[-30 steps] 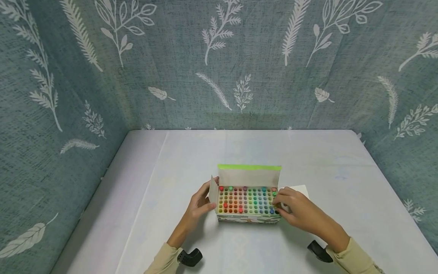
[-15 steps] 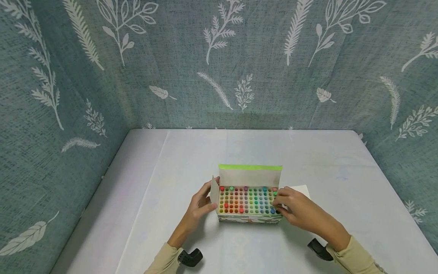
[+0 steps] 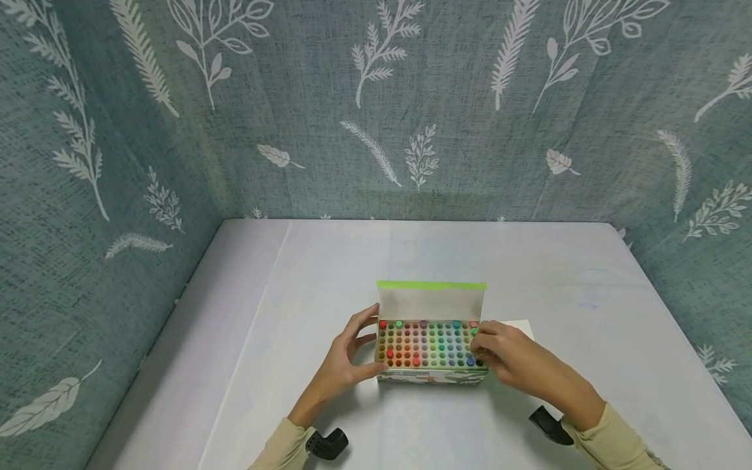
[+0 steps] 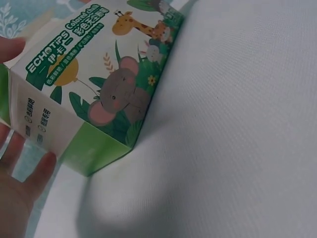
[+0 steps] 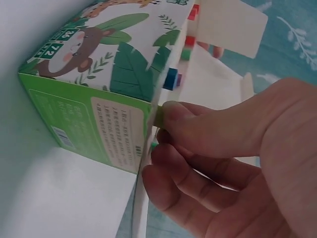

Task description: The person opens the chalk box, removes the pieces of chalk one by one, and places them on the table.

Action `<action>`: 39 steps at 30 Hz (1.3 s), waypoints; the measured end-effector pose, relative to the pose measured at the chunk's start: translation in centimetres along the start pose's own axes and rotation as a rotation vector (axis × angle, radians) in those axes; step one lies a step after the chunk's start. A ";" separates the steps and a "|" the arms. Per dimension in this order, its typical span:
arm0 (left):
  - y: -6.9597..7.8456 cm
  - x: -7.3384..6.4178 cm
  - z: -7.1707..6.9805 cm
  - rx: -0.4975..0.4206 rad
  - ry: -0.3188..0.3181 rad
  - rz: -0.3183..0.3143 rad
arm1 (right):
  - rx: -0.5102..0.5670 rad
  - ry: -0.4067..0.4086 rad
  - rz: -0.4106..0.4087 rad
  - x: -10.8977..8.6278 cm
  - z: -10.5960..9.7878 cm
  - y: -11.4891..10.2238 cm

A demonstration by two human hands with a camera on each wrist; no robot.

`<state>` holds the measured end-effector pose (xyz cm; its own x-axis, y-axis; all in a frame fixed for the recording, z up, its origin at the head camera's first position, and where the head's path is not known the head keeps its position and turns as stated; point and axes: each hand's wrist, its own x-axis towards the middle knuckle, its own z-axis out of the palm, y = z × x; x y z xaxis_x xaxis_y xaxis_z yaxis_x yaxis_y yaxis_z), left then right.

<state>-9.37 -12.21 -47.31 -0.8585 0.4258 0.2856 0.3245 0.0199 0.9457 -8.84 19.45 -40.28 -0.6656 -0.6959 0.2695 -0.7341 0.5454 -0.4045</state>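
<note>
A box of colored chalk [image 3: 431,376] sits on the table with its lid [image 3: 431,303] raised at the back. Several colored chalk tops, among them a red chalk [image 3: 383,324], stand up out of the holes in its top. My left hand [image 3: 346,362] holds the box's left end, thumb at the front corner and fingers reaching to the back. In the left wrist view a white end flap [image 4: 44,119] hangs down over the green end. At the right end, my right hand [image 3: 508,352] pinches an olive-green chalk [image 5: 159,116] with thumb and fingertips, mostly hidden in the head view.
The right end flap [image 3: 521,328] sticks out behind the right hand. White cloth covers the table [image 3: 282,274], and leaf-patterned green curtains [image 3: 317,85] stand behind it and along both sides. A black wrist device [image 3: 326,444] sits at each sleeve.
My left hand has shifted from the raised left flap to the box's end, and that flap no longer stands up. The right hand stays at the right end, its fingers moving slightly.
</note>
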 end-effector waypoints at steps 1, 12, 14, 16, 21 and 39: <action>0.0 0.0 0.0 0.005 -0.001 0.006 | -0.001 0.000 0.000 0.0 -0.1 0.0; 0.2 0.1 0.0 -0.003 -0.001 0.042 | 0.014 0.004 -0.005 0.3 -1.6 -0.5; 0.2 0.1 0.1 -0.010 -0.001 0.042 | 0.016 -0.003 -0.001 0.3 -1.7 -0.5; 0.2 0.1 0.1 -0.010 -0.001 0.037 | 0.014 -0.006 0.001 0.3 -1.8 -0.6; 0.2 0.1 0.1 -0.002 -0.001 0.029 | -0.010 0.011 0.007 0.3 -2.3 -0.8; -0.3 -0.1 0.0 -0.007 -0.006 0.042 | -0.004 0.212 -0.026 -0.5 -5.9 0.1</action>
<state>-9.37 -12.22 -47.66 -0.8418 0.4315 0.3244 0.3576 -0.0045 0.9339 -9.36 22.62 -35.25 -0.6599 -0.5960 0.4576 -0.7513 0.5309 -0.3920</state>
